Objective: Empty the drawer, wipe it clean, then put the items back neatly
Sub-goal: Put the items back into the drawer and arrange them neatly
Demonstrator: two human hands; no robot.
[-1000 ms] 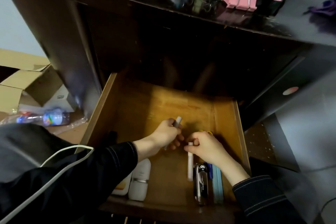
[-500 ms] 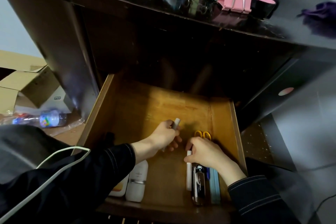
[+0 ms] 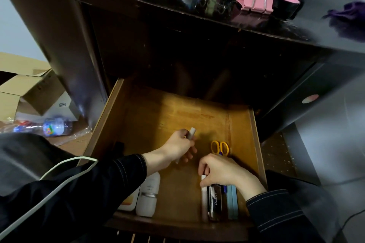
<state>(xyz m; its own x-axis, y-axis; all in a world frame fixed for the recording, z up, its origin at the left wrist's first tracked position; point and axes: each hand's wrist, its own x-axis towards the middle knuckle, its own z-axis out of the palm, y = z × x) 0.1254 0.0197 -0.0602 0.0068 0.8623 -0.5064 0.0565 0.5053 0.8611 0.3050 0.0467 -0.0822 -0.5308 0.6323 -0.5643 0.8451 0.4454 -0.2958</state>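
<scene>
Judging from its slim barrel, the white pen (image 3: 203, 193) at the lower centre of the frame would be light, stiff and smooth enough to roll, so it was best pinched near its upper end or mid-barrel. It lay flat on the floor of the drawer (image 3: 254, 144), touching a dark glossy case (image 3: 215, 201) on its right, with blue pens (image 3: 232, 201) beyond. The right hand (image 3: 221, 171) sat over its upper end, fingers (image 3: 206, 182) curled and apparently pinching the cap. The left hand (image 3: 177, 149), just above and to the left, gripped a second white pen (image 3: 192, 132), whose tip stuck out past the knuckles. Yellow-handled scissors (image 3: 219, 147) lay just above the right hand; white bottles (image 3: 149, 195) sat at the lower left.
</scene>
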